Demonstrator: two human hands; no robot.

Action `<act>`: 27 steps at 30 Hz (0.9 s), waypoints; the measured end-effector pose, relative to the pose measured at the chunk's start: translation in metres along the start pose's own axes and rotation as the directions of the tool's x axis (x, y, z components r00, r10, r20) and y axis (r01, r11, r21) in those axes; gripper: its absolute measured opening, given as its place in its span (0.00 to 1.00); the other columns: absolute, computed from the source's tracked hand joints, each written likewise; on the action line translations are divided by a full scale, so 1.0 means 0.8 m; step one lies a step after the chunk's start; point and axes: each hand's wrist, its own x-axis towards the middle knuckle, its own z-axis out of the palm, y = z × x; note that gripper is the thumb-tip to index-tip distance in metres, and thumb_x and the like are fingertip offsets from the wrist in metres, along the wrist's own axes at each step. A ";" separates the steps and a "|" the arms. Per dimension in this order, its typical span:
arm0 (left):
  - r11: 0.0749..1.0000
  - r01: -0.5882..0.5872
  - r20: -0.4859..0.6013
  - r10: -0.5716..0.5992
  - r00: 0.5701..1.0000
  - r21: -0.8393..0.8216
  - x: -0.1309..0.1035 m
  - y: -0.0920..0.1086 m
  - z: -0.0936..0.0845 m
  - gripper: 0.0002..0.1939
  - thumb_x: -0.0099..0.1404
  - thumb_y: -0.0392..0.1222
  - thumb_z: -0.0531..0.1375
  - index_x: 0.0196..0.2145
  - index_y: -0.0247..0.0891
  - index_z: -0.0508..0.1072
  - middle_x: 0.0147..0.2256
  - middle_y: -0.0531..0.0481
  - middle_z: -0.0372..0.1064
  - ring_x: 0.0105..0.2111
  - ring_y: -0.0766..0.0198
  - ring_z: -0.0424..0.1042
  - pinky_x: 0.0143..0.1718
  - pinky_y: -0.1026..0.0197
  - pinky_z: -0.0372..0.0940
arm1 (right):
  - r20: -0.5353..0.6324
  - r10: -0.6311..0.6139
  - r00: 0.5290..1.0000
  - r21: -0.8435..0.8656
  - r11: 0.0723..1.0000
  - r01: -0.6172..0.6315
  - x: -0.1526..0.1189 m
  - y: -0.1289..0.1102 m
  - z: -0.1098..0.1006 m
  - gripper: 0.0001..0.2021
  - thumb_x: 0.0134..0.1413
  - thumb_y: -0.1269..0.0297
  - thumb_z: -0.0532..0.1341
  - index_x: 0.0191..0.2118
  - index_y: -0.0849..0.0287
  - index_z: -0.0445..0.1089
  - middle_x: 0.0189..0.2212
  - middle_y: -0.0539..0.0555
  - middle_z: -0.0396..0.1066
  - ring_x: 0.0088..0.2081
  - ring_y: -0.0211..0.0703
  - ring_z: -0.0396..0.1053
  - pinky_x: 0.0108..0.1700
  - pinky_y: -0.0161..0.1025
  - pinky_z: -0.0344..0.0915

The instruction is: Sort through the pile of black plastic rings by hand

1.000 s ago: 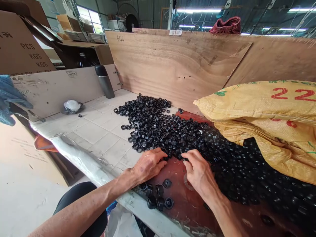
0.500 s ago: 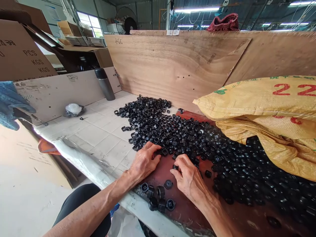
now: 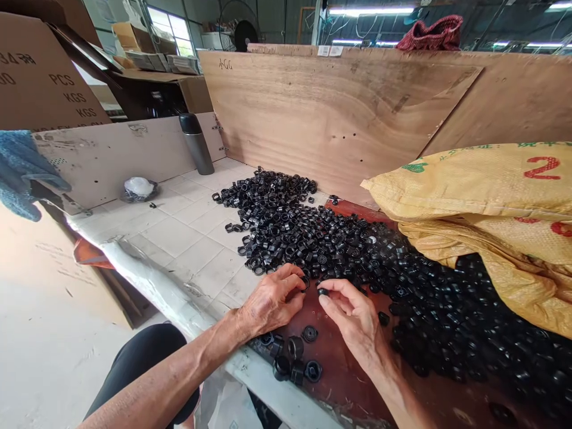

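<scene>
My left hand (image 3: pixel 273 302) is closed at the near edge of the pile, its fingertips on a black plastic ring (image 3: pixel 306 283). Facing it a little to the right, my right hand (image 3: pixel 355 313) pinches a small black plastic cap (image 3: pixel 322 292) between thumb and fingers. The two parts are close but apart. Beyond both hands spreads a large heap of black plastic rings and caps (image 3: pixel 286 223). Below them, near the table edge, lies a small group of black caps and joined pieces (image 3: pixel 295 348).
Yellow woven sacks (image 3: pixel 473 185) lean over the pile at the right. A dark thermos bottle (image 3: pixel 196 146) stands at the back left corner, with a white plastic-wrapped bundle (image 3: pixel 139 187) nearer. Wooden boards (image 3: pixel 322 113) wall the back. A blue cloth (image 3: pixel 27 170) hangs at the left.
My left fingers have closed on a ring from the edge of the pile. My right hand still pinches its cap, now turned with the fingers more extended. The view has shifted slightly.
</scene>
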 end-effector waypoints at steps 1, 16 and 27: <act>1.000 -0.025 0.021 0.026 0.999 -0.005 0.000 0.001 -0.001 0.07 0.64 0.30 0.58 0.39 0.38 0.72 0.47 0.45 0.71 0.42 0.62 0.75 0.43 0.60 0.71 | -0.026 -0.028 0.999 0.025 0.999 0.028 -0.001 -0.002 0.001 0.11 0.61 0.58 0.64 0.47 0.53 0.72 0.42 0.53 0.76 0.42 0.44 0.75 0.44 0.37 0.73; 0.818 0.337 0.200 -0.273 0.941 -0.467 0.001 0.026 -0.011 0.11 0.65 0.37 0.61 0.46 0.37 0.70 0.34 0.50 0.76 0.32 0.65 0.77 0.33 0.65 0.72 | -0.057 -0.374 0.926 -0.135 0.921 0.364 -0.006 -0.012 0.006 0.04 0.64 0.65 0.62 0.42 0.53 0.75 0.45 0.54 0.74 0.49 0.45 0.73 0.50 0.39 0.72; 0.915 0.089 0.075 -0.065 0.995 -0.394 0.000 0.014 -0.011 0.11 0.67 0.40 0.64 0.47 0.38 0.76 0.45 0.43 0.75 0.43 0.60 0.76 0.43 0.61 0.73 | -0.149 -0.388 0.910 -0.235 0.907 0.348 -0.011 0.005 0.013 0.14 0.65 0.63 0.62 0.55 0.54 0.69 0.42 0.54 0.76 0.42 0.43 0.77 0.45 0.37 0.75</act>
